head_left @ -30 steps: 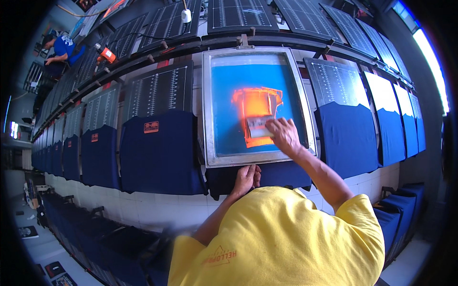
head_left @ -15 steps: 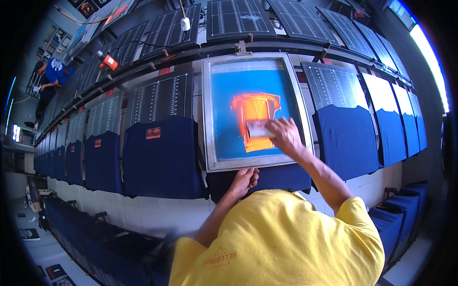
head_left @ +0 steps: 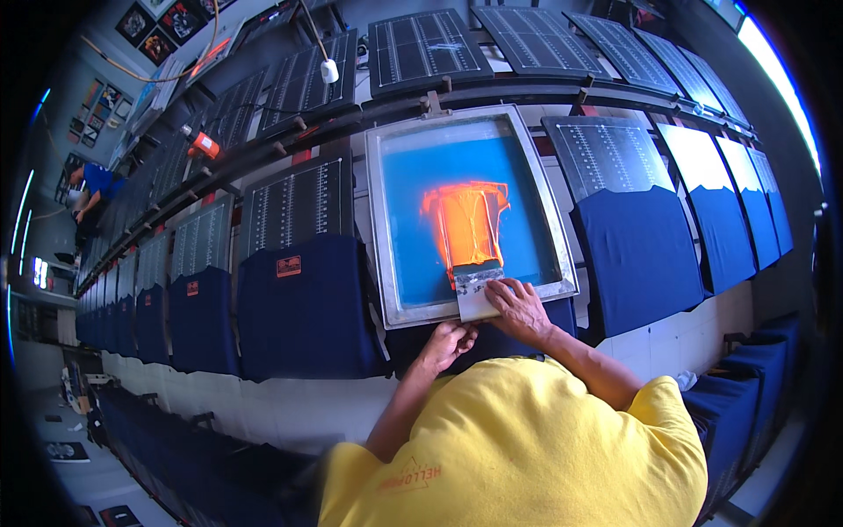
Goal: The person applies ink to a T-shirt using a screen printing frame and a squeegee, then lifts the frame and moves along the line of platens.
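Observation:
A metal-framed printing screen (head_left: 379, 220) with blue mesh lies flat over a pallet in front of me. An orange ink patch (head_left: 465, 220) covers the middle of the mesh. My right hand (head_left: 520, 309) presses on a pale squeegee (head_left: 477, 294) at the screen's near edge, at the bottom of the orange patch. My left hand (head_left: 446, 342) curls over the near rail of the frame, just below the squeegee. My yellow shirt (head_left: 527, 448) fills the lower part of the view.
Dark blue garments lie on pallets to the left (head_left: 303, 307) and right (head_left: 637, 255) in a long row. Black gridded boards (head_left: 421, 48) line the back. A person in blue (head_left: 92, 184) works far left. A white pendant (head_left: 329, 70) hangs on a cable.
My right hand has drawn the squeegee from the middle of the orange patch toward me, to the screen's near edge. My left hand has stayed at the frame's near rail.

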`<state>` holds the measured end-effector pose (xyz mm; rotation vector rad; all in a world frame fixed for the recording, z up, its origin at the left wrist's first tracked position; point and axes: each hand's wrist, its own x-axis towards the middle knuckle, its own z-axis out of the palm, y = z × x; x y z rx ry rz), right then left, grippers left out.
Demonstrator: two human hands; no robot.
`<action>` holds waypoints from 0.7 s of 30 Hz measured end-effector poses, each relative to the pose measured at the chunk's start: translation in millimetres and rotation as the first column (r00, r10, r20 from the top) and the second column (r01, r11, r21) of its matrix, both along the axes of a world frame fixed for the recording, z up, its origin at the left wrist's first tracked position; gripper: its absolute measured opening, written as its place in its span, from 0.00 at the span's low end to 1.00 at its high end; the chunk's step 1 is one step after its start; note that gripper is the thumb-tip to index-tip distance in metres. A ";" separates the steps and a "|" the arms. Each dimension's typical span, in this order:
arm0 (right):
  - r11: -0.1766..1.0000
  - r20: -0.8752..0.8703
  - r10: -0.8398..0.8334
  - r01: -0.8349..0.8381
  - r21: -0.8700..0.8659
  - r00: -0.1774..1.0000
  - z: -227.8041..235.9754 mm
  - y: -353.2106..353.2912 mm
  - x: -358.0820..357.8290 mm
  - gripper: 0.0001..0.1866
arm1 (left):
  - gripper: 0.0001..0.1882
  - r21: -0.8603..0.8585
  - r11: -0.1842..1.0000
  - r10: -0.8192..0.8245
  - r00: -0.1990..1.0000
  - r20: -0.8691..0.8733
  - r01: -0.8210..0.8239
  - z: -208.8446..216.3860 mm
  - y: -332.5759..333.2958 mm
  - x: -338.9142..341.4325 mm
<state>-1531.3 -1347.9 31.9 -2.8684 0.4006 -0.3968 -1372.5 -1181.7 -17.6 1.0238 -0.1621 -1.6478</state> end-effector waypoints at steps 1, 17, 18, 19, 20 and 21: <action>0.999 0.023 0.010 -0.011 0.044 1.000 5.9 -0.7 0.3 0.34 | 0.12 0.043 0.998 0.049 0.997 0.051 -0.051 2.0 -0.4 -5.6; 0.601 -0.049 -0.750 0.711 0.365 0.659 -42.7 -118.8 -42.6 0.25 | 0.23 -0.103 0.944 0.007 -0.292 0.956 -0.314 28.3 -2.6 113.3; 0.597 -0.061 -0.748 0.709 0.375 0.661 -42.5 -118.7 -39.1 0.24 | 0.26 0.019 0.946 -0.108 -0.259 0.960 -0.324 24.1 -2.8 116.5; 0.596 -0.011 -0.765 0.715 0.364 0.644 -44.2 -117.0 -37.2 0.23 | 0.30 0.077 0.932 -0.136 -0.143 0.980 -0.353 35.1 -6.5 113.2; 0.596 -0.001 -0.769 0.717 0.363 0.639 -44.7 -118.0 -36.0 0.23 | 0.29 0.044 0.929 -0.115 -0.175 0.978 -0.369 29.1 -8.5 115.4; 0.595 0.010 -0.772 0.718 0.361 0.635 -45.0 -119.2 -34.9 0.22 | 0.28 0.009 0.924 -0.095 -0.206 0.974 -0.383 20.1 -8.9 119.4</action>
